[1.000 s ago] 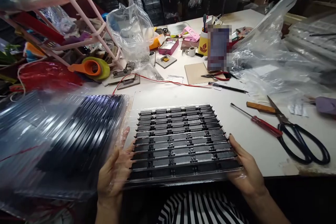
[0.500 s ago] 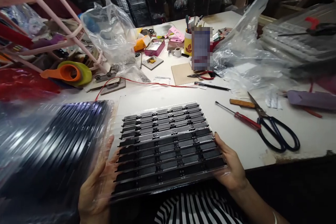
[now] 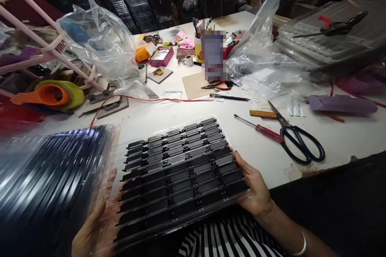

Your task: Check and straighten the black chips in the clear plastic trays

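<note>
A clear plastic tray [image 3: 224, 130] with rows of black, comb-toothed parts [image 3: 183, 168] is held between my two hands, over the table's near edge. My left hand [image 3: 93, 217] grips its left end, with fingers partly seen through the clear plastic. At the right end, my right hand [image 3: 253, 184] is closed on the rim, thumb on top and the other fingers hidden below. Close beside my left hand lies a stack of similar clear trays with long black strips [image 3: 57, 168], blurred at the left.
Right of the tray lie a red screwdriver [image 3: 269, 132] and large scissors [image 3: 297, 140]. Pliers [image 3: 217, 85], a pen [image 3: 230, 97] and a red cord [image 3: 157, 99] cross the middle. An orange tape dispenser [image 3: 54, 95], a pink rack [image 3: 54, 46] and plastic bags stand behind.
The view has swung to the right, so the table things appear farther left. The tray and both hands also sit farther left in view and the tray looks slightly more tilted; both hands keep their hold.
</note>
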{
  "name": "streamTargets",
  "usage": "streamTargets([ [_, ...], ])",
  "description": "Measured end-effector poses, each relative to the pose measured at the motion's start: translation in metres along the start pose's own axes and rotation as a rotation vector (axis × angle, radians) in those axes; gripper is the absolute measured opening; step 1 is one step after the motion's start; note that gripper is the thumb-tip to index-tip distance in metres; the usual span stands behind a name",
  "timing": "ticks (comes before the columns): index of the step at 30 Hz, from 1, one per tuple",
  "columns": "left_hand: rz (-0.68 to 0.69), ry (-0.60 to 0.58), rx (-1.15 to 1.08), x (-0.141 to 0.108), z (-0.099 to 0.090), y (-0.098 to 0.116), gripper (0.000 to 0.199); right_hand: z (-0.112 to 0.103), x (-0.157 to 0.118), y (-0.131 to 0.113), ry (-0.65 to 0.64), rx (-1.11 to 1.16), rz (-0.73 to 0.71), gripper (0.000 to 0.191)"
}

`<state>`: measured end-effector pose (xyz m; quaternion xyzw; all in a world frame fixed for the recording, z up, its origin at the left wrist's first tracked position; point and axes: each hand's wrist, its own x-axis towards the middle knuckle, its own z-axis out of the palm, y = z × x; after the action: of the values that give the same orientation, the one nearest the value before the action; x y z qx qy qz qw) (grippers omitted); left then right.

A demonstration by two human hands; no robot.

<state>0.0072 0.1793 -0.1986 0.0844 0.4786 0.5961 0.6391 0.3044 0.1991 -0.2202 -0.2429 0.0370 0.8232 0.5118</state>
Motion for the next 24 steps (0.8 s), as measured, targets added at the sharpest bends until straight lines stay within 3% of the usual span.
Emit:
streamTargets([
  [5,0.000,0.032,0.011,-0.001,0.004,-0.003,0.051,0.003,-0.002,-0.005,0.016,-0.027,0.007,0.016],
  [15,0.066,-0.040,0.005,0.000,0.010,-0.013,0.045,0.000,-0.004,-0.021,0.013,-0.126,0.040,0.011],
  [24,0.086,-0.208,0.101,0.011,-0.004,-0.023,0.054,-0.030,-0.006,-0.034,0.163,-0.071,-0.067,0.037],
])
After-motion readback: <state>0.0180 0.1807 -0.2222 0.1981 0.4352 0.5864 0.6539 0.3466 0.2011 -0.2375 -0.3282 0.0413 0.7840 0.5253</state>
